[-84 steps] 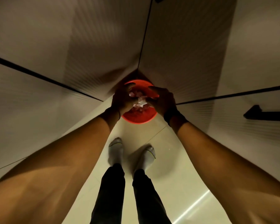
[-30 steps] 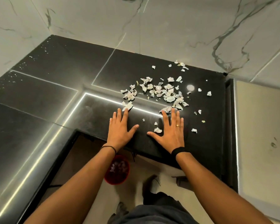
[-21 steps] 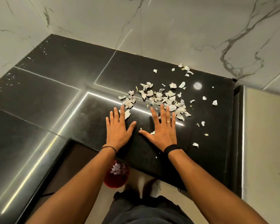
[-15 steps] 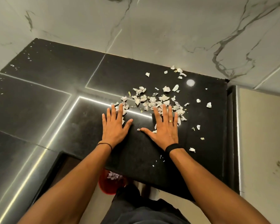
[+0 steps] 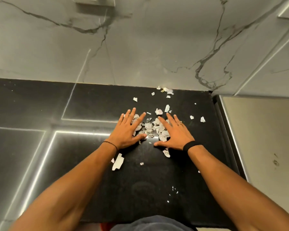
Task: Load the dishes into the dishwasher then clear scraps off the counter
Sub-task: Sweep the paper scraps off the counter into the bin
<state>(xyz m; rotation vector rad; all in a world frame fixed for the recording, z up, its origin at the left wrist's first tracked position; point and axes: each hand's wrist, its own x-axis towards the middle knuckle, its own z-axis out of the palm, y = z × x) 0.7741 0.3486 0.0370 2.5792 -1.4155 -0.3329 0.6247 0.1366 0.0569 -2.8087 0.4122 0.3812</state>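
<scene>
Scraps lie on the black table, most of them heaped between the left hand and right hand. Both hands are flat with straight, spread fingers and grip nothing. I judge the clearing is partway: stray bits lie near the wall and the front edge. They share no direction; one long strip lies near-to-far.

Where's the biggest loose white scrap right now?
Head view: the long white scrap lies on the black counter, just nearside of the left hand, beside its wrist.
</scene>
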